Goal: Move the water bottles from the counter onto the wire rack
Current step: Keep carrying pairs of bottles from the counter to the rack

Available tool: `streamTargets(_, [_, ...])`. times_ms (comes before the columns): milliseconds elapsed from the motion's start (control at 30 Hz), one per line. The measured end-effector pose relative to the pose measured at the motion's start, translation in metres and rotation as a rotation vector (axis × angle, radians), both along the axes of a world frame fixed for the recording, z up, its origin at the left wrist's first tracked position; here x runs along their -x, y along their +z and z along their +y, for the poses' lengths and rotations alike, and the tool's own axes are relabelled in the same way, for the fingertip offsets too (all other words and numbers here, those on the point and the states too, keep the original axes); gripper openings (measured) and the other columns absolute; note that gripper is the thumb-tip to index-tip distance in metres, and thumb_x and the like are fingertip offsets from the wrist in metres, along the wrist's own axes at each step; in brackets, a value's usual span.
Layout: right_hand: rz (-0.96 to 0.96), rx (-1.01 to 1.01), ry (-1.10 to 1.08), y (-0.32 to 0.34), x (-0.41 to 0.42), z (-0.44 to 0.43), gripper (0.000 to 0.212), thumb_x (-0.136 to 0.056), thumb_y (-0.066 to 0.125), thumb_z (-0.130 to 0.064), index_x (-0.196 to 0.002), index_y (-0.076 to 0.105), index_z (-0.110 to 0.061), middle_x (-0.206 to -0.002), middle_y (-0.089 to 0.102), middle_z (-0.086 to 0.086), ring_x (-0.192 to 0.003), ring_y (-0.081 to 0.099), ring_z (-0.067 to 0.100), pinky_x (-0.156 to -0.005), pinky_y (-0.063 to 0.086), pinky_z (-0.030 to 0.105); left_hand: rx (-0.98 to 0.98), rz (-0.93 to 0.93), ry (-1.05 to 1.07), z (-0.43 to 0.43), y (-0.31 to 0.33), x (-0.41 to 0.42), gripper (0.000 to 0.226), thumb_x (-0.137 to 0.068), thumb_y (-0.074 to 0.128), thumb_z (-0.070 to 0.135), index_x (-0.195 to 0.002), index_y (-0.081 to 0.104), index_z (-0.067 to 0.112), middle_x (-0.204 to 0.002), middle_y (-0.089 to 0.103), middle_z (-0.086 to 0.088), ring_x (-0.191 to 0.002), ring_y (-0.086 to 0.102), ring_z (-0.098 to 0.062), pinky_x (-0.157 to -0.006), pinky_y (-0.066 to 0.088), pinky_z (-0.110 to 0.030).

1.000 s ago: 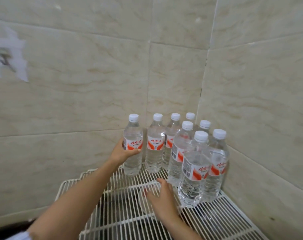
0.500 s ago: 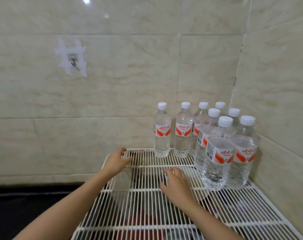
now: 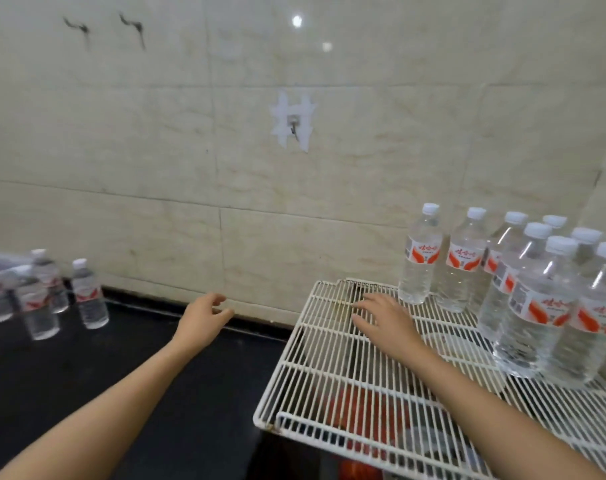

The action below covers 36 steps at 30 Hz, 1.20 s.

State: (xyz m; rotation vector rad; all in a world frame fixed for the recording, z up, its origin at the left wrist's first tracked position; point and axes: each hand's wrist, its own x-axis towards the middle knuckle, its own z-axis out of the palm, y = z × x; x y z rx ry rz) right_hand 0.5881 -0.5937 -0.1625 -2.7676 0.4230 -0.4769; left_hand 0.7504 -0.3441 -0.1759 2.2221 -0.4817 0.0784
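Several clear water bottles (image 3: 530,299) with white caps and red-and-white labels stand upright in the right rear corner of the white wire rack (image 3: 332,382). More of the same bottles (image 3: 86,296) stand on the black counter (image 3: 128,375) at the far left. My left hand (image 3: 204,315) hovers over the counter beside the rack's left edge, fingers loosely spread, holding nothing. Above the rack's rear left part my right hand (image 3: 381,317) is spread flat, empty, a short way left of the nearest racked bottle (image 3: 420,254).
Beige tiled walls close off the back and the right side. A small metal hook (image 3: 293,125) with white tape residue sits on the back wall. Under the rack lie red and white items (image 3: 360,417). A crumpled plastic wrap (image 3: 3,265) lies behind the counter bottles.
My left hand let go of the bottle it set on the rack and drew back left over the counter. The view swung left, bringing the counter bottles into sight.
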Motion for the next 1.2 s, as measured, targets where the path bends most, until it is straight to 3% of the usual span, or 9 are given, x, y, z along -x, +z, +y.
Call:
streamTargets(200, [-0.023, 0.132, 0.153, 0.003, -0.038, 0.125, 0.040, -0.092, 0.044, -0.039, -0.129, 0.050, -0.025, -0.142, 0.042, -0.001, -0.134, 0.031, 0.016, -0.108, 0.021, 0.032, -0.007, -0.080, 0.093, 0.131, 0.011, 0.019, 0.040, -0.088, 0.056, 0.024, -0.125, 0.051, 0.010, -0.130, 0.055, -0.009, -0.117, 0.051, -0.026, -0.096, 0.042, -0.038])
streamTargets(300, [0.032, 0.180, 0.290, -0.005, -0.060, 0.220, 0.052, -0.088, 0.034, -0.050, -0.135, 0.042, -0.028, -0.144, 0.039, -0.003, -0.136, 0.028, 0.017, -0.109, 0.021, 0.035, -0.022, -0.075, 0.189, 0.227, 0.008, 0.034, 0.039, -0.088, 0.056, 0.026, -0.124, 0.052, 0.012, -0.131, 0.054, -0.007, -0.119, 0.050, -0.024, -0.097, 0.042, -0.038])
streamTargets(667, [0.082, 0.238, 0.780, -0.038, -0.110, 0.552, 0.049, -0.092, 0.041, -0.043, -0.138, 0.037, -0.028, -0.152, 0.024, 0.001, -0.143, 0.011, 0.017, -0.115, 0.009, 0.041, -0.041, -0.028, 0.722, 0.554, -0.026, 0.120, 0.035, -0.087, 0.055, 0.023, -0.119, 0.056, 0.009, -0.127, 0.056, -0.011, -0.119, 0.050, -0.027, -0.101, 0.041, -0.042])
streamTargets(933, [0.148, 0.254, 0.982, -0.078, -0.137, 0.677, 0.047, -0.091, 0.043, -0.041, -0.136, 0.040, -0.026, -0.151, 0.025, 0.002, -0.142, 0.013, 0.016, -0.113, 0.011, 0.038, 0.012, 0.079, 0.951, 0.664, -0.066, 0.153, 0.031, -0.087, 0.056, 0.016, -0.115, 0.057, 0.003, -0.123, 0.057, -0.015, -0.115, 0.052, -0.029, -0.097, 0.039, -0.036])
streamTargets(1200, [0.159, 0.167, 1.015, -0.089, -0.238, 0.769, 0.047, -0.092, 0.042, -0.042, -0.135, 0.041, -0.023, -0.152, 0.023, 0.007, -0.143, 0.013, 0.019, -0.113, 0.015, 0.039, 0.021, 0.023, 0.992, 0.743, -0.057, 0.082, 0.028, -0.087, 0.057, 0.013, -0.113, 0.058, 0.002, -0.120, 0.058, -0.015, -0.109, 0.054, -0.027, -0.090, 0.039, -0.031])
